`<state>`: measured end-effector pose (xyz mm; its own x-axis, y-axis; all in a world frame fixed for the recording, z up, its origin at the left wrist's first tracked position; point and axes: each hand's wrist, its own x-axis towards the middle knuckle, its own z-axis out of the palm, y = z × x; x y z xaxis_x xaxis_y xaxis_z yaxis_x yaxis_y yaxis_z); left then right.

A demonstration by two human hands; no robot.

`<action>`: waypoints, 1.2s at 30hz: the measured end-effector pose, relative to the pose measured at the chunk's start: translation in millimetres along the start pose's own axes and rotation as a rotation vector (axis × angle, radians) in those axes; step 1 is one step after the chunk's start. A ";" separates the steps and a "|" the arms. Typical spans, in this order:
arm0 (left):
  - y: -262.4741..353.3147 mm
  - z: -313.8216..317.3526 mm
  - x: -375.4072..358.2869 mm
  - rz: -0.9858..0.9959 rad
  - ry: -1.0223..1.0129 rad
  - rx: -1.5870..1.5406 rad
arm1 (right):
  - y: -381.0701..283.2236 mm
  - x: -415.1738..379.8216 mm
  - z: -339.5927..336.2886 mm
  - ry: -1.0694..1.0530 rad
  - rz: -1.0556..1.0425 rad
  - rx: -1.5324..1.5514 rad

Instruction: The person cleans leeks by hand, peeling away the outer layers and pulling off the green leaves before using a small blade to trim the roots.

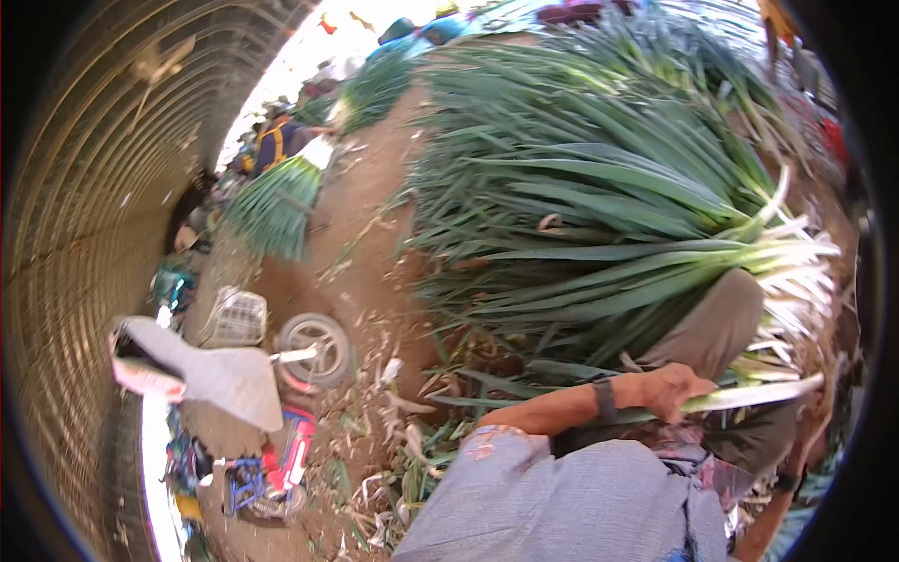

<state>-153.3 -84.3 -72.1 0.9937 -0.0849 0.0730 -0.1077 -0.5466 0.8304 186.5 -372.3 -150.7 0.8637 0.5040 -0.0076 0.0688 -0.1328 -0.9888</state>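
Observation:
The view is turned on its side. My left hand [676, 389], with a dark watch on the wrist and a blue patterned sleeve behind it, is closed around one green onion stalk [760, 395] at its pale lower end. Just above it lies a big heap of green onions [599, 187], white ends toward the right. My knee in brown trousers [716, 323] rests against the heap. My right forearm [785, 492], wearing a dark band, shows at the lower right edge, but the hand itself is hidden by the frame's dark rim.
Trimmed leaves and husks litter the brown earth [375, 281]. A scooter with a grey cover [225, 375] and a white basket [236, 318] stands at the left by a greenhouse wall [84, 234]. Another onion bundle [276, 211] and a person in blue [281, 140] are farther off.

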 end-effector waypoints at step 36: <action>101.0 -19.7 53.5 -0.129 -0.516 0.232 | -124.4 -99.3 23.5 0.067 0.035 0.830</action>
<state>-110.4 -127.6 26.6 0.8622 -0.3684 -0.3476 -0.0484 -0.7432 0.6674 80.4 -385.7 -30.5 0.8881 0.4560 -0.0574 -0.3266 0.5382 -0.7770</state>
